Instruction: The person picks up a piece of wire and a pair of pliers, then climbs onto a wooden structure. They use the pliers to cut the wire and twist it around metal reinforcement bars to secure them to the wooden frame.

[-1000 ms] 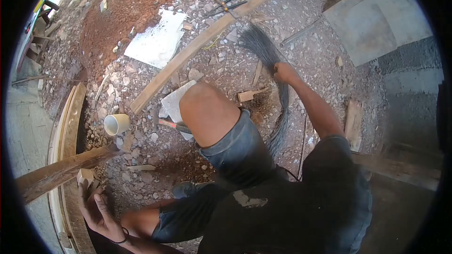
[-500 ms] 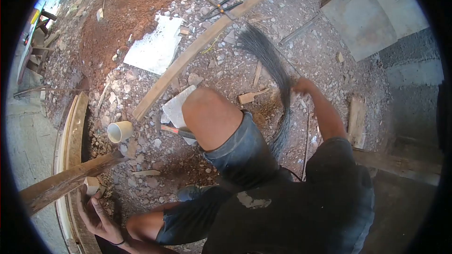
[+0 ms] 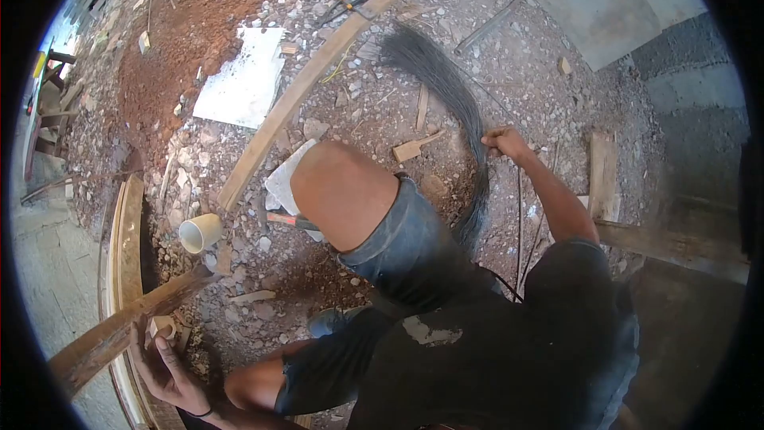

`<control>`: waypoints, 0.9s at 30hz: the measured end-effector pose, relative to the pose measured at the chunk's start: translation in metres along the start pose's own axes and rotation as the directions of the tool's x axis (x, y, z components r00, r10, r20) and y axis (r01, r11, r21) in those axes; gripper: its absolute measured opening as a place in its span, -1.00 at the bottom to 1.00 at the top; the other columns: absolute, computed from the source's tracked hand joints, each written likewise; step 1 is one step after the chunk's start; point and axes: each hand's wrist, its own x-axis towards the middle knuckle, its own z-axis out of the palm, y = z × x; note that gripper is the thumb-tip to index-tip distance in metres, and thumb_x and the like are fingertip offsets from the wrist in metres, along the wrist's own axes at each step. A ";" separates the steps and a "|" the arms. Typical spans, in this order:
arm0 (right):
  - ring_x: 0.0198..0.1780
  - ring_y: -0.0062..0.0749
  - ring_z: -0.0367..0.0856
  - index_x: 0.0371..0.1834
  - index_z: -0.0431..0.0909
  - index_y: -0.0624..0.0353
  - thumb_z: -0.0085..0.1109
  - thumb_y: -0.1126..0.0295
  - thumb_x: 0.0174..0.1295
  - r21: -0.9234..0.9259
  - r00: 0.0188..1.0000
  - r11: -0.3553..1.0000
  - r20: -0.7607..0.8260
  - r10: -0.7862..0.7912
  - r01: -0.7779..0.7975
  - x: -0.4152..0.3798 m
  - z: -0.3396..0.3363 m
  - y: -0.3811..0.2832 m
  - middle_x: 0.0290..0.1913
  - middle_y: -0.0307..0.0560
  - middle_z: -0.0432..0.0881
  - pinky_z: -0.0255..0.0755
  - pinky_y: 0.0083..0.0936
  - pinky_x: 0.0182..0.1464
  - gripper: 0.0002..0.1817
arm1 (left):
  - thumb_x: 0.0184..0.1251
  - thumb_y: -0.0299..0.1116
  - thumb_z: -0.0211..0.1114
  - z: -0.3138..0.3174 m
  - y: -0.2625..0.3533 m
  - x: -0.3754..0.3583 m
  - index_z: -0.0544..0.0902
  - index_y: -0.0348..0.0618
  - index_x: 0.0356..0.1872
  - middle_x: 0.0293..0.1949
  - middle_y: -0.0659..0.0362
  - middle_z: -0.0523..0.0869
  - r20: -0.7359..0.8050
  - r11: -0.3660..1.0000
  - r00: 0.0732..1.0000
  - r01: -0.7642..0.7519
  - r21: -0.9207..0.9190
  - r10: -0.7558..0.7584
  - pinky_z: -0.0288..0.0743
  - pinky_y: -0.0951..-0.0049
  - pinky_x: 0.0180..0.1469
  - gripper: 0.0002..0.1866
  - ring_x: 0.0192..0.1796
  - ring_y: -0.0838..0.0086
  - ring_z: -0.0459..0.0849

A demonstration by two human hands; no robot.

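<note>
Through the head view I have my right grip (image 3: 503, 143) out at the right edge of a dark bundle of thin wires (image 3: 469, 107). The fingers are curled in close to the strands, but from here I can't tell whether they are pinching one. The bundle lies on stony ground, curving from a frayed upper end down beside the right thigh. My left grip (image 3: 171, 374) is spread loosely near the left leg, thumb apart from the fingers, nothing held. Just beyond it I see a small wooden block (image 3: 165, 326) and a slanting wooden post (image 3: 131, 322).

Left of the bundle I pick out a piece of wood with a narrow handle (image 3: 408, 151). A long plank (image 3: 310, 84) runs diagonally across the rubble, with black-handled cutters (image 3: 352, 6) at its upper part and a white sheet (image 3: 243, 80) on its left. Nearer the knee are a pale flat slab (image 3: 282, 183) and a red handle (image 3: 284, 219), both partly hidden by the leg. A cream cup (image 3: 200, 232) lies tipped over on the stones.
</note>
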 end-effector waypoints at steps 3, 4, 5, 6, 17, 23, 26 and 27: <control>-0.61 -0.51 0.55 -0.49 0.65 0.29 0.25 0.35 0.26 -0.119 1.000 0.993 -0.029 -0.009 0.006 -0.006 0.004 -0.012 -0.59 -0.10 0.63 0.46 -0.49 -0.52 -0.76 | 0.52 -0.41 0.05 0.004 0.001 0.005 0.32 -0.38 0.33 0.21 -0.09 0.53 0.022 1.000 1.000 -0.003 0.003 0.003 0.55 0.46 0.01 -0.56 -0.04 0.41 0.60; -0.55 -0.50 0.59 -0.39 0.65 0.31 0.24 0.35 0.27 -0.167 0.998 0.986 -0.059 -0.038 0.028 -0.008 0.011 -0.023 -0.54 -0.10 0.65 0.48 -0.50 -0.47 -0.79 | 0.52 -0.42 0.04 0.005 0.000 0.008 0.32 -0.39 0.33 0.21 -0.11 0.53 0.040 1.000 0.999 -0.008 -0.001 0.008 0.55 0.43 0.05 -0.56 0.00 0.37 0.60; -0.50 -0.50 0.63 -0.30 0.66 0.33 0.22 0.36 0.28 -0.215 0.994 0.975 -0.089 -0.071 0.050 -0.008 0.013 -0.030 -0.49 -0.10 0.68 0.49 -0.51 -0.42 -0.80 | 0.52 -0.42 0.04 0.007 -0.003 0.011 0.32 -0.39 0.33 0.21 -0.11 0.53 0.048 1.000 0.999 -0.010 -0.004 0.010 0.55 0.43 0.05 -0.56 0.00 0.37 0.60; -0.52 -0.46 0.66 -0.26 0.67 0.30 0.24 0.32 0.24 -0.010 0.995 1.000 -0.101 -0.011 0.010 0.007 0.018 -0.023 -0.49 -0.05 0.70 0.51 -0.47 -0.42 -0.77 | 0.52 -0.42 0.04 0.008 -0.005 0.015 0.32 -0.40 0.33 0.21 -0.13 0.52 0.076 0.999 0.996 -0.047 0.005 0.047 0.54 0.41 0.08 -0.56 0.05 0.33 0.59; -0.42 -0.17 0.73 -0.30 0.66 0.28 0.37 0.16 0.09 -0.646 0.993 0.762 -0.113 -0.035 -0.047 0.030 0.017 -0.015 -0.44 0.17 0.69 0.58 -0.29 -0.33 -0.65 | 0.52 -0.42 0.05 0.002 -0.005 0.010 0.33 -0.39 0.33 0.16 -0.15 0.57 0.091 0.992 0.993 -0.079 0.100 0.070 0.50 0.47 -0.03 -0.56 -0.03 0.35 0.62; -0.48 -0.20 0.72 -0.10 0.54 0.31 0.36 0.37 0.16 -0.593 0.803 0.759 0.298 0.516 -0.267 -0.069 0.045 0.022 -0.42 0.16 0.67 0.66 -0.30 -0.52 -0.68 | 0.51 -0.38 0.09 0.006 -0.015 0.011 0.35 -0.37 0.33 0.15 -0.11 0.59 0.070 0.996 0.996 -0.063 0.058 0.059 0.49 0.51 -0.10 -0.55 -0.11 0.41 0.64; -0.47 -0.26 0.72 -0.34 0.65 0.28 0.40 0.38 0.07 -0.717 0.992 0.695 0.123 0.043 0.059 -0.092 0.063 0.100 -0.38 0.11 0.71 0.59 -0.33 -0.36 -0.80 | 0.51 -0.38 0.09 0.007 -0.020 0.015 0.35 -0.39 0.32 0.16 -0.10 0.58 0.096 0.992 0.990 -0.110 0.062 0.104 0.50 0.50 -0.08 -0.55 -0.08 0.38 0.64; -0.47 -0.25 0.72 -0.41 0.67 0.26 0.40 0.35 0.06 -0.755 0.986 0.639 0.066 -0.150 0.148 -0.101 0.064 0.105 -0.40 0.07 0.71 0.57 -0.29 -0.32 -0.81 | 0.51 -0.38 0.09 0.007 -0.022 0.016 0.35 -0.39 0.32 0.16 -0.10 0.58 0.095 0.992 0.990 -0.113 0.049 0.108 0.50 0.50 -0.08 -0.55 -0.08 0.38 0.64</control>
